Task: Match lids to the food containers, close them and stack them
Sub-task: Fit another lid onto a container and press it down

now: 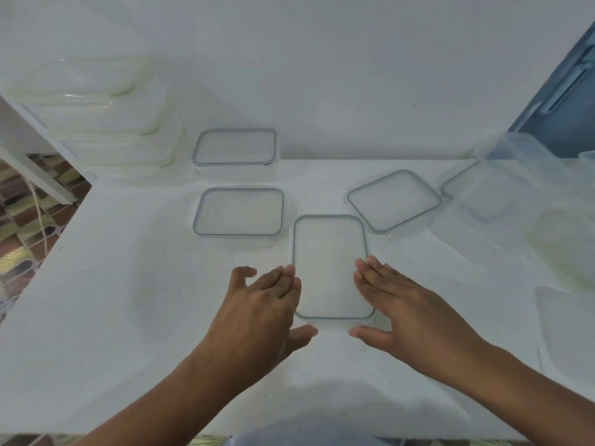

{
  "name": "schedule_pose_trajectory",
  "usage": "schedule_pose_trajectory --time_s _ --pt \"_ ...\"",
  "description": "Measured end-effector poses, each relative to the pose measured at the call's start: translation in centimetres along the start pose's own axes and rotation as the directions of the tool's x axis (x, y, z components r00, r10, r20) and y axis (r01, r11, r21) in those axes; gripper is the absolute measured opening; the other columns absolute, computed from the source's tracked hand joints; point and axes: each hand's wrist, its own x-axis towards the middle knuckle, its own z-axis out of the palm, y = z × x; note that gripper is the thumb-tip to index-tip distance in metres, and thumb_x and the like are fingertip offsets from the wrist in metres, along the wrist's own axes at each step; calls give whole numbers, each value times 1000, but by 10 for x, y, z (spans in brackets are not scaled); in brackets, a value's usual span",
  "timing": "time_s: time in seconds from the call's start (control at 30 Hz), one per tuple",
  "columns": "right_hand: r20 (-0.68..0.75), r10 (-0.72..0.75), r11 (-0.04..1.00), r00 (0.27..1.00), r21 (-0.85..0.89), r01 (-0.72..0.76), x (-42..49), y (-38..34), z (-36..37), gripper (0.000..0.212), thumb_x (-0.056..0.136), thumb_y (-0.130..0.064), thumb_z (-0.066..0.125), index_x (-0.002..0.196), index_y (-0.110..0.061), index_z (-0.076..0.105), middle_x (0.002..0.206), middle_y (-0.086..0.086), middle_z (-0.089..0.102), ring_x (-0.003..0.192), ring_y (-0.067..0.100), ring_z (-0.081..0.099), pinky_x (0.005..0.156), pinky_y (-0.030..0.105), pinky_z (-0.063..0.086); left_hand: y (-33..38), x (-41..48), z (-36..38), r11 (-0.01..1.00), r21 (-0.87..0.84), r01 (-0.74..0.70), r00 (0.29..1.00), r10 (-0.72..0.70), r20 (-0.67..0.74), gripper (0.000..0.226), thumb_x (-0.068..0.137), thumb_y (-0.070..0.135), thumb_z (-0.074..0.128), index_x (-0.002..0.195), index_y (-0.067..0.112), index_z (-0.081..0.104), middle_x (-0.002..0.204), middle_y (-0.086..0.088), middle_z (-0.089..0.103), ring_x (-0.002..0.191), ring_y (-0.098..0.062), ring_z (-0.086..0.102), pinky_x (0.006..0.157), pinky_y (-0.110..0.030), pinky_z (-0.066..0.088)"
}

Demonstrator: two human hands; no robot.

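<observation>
A clear rectangular container with a grey-rimmed lid lies lengthwise in front of me on the white table. My left hand touches its left side with straight fingers, thumb at the near corner. My right hand lies against its right side the same way. Three more lidded containers sit behind: one at the back, one before it, one turned at an angle to the right.
A stack of closed containers with green seals stands at the back left. Loose clear containers and lids crowd the right side. A blue bin leans at the far right. The table's left edge drops to a patterned floor.
</observation>
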Motion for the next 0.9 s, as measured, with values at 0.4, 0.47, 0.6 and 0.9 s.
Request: schedule_pose_trajectory --time_s 0.4,0.47,0.6,0.9 --pt "-109 -99 992 989 -85 90 -13 -15 12 72 91 -62 45 139 -10 59 150 5 50 144 19 39 116 35 23 -31 -11 -3 988 -156 1 1000 -6 -26 62 79 60 77 132 28 67 145 10 59 137 -12 54 102 -57 40" --pt "-133 -143 986 981 -104 130 -17 -26 12 68 91 -59 45 135 -11 63 145 7 56 141 21 44 114 38 25 -45 -11 -5 992 -124 -34 999 31 -29 56 78 48 84 129 32 69 143 15 60 135 -12 55 99 -57 40" --pt "-164 -201 978 966 -97 187 -19 -49 20 64 91 -58 46 132 -13 66 141 7 60 139 20 48 112 39 26 -68 1 -5 996 -64 -59 996 55 -66 53 73 33 91 122 34 73 133 17 67 125 -14 64 93 -58 46" --pt "-229 -108 985 967 107 136 -8 -72 13 48 94 -49 48 130 -23 66 138 -8 62 136 7 49 114 40 22 -74 16 11 917 -387 93 981 -151 -122 49 91 12 76 134 34 67 142 10 61 122 -15 66 96 -48 54"
